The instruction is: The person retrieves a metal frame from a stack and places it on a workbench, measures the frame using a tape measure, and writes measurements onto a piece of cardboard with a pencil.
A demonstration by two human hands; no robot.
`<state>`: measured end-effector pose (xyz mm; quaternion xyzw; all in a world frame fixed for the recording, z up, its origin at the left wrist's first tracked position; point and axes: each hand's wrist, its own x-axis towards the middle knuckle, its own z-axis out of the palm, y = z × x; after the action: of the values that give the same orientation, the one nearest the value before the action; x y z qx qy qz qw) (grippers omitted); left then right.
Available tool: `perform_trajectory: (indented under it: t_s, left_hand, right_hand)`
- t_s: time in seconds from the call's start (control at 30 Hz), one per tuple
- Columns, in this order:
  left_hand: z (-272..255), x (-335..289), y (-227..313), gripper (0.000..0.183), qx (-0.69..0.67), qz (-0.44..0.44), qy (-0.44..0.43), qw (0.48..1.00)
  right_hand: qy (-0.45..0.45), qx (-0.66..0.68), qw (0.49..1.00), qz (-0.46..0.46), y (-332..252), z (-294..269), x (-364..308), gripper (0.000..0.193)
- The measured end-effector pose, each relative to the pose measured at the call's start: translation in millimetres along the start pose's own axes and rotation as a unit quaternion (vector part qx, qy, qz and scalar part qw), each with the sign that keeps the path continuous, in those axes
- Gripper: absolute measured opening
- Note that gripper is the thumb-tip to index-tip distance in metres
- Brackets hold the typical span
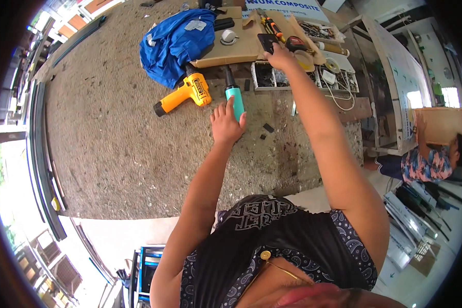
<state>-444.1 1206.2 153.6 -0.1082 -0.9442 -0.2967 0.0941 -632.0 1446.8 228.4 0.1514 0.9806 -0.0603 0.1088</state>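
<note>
Touching teal tube (236, 105) with spread left grip (226, 125), beside drill (196, 91); black device (266, 41) with right grip (281, 56), cannot tell how narrow

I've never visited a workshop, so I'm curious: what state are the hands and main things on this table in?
Left hand: fingers spread, on the teal tool
Teal tool: lying down
Right hand: at the black gadget, grip unclear
Black gadget: partly covered by fingers
Yellow drill: on its side, not held
Blue cloth: crumpled
Parts tray: open
</note>
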Motion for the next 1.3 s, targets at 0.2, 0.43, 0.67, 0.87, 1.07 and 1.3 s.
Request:
perform_trajectory:
  t_s: [0.2, 0.43, 0.67, 0.87, 1.07, 1.3]
  left_hand:
    - [3.3, 0.5, 3.2, 0.067, -0.041, -0.004, 0.009, 0.999]
    - [1.4, -6.7, -2.2, 0.072, -0.09, 0.157, 0.059, 0.982]
    - [-16.4, -60.4, 93.1, 0.047, -0.164, 0.214, -0.005, 0.963]
    - [-38.0, -180.4, 294.7, 0.041, -0.354, 0.57, -0.235, 0.704]
    - [-24.1, -297.1, 430.4, 0.052, -0.265, 0.786, -0.273, 0.487]
    - [131.9, -415.0, 438.4, 0.035, 0.112, 0.571, -0.567, 0.583]
  right_hand:
    - [0.268, 0.175, 0.923, -0.215, 20.7, 25.9, -77.8, 0.039]
    - [-0.028, 0.339, 0.914, -0.221, 134.6, 108.8, -339.4, 0.035]
    - [-0.099, 0.387, 0.916, 0.043, 214.7, 128.9, -561.2, 0.028]
    - [0.144, 0.67, 0.727, -0.035, 197.5, 140.2, -543.6, 0.041]
    - [0.141, 0.958, 0.191, -0.161, 304.3, 110.2, -623.9, 0.057]
    - [0.557, 0.83, -0.001, 0.028, 416.7, 138.7, -879.7, 0.059]
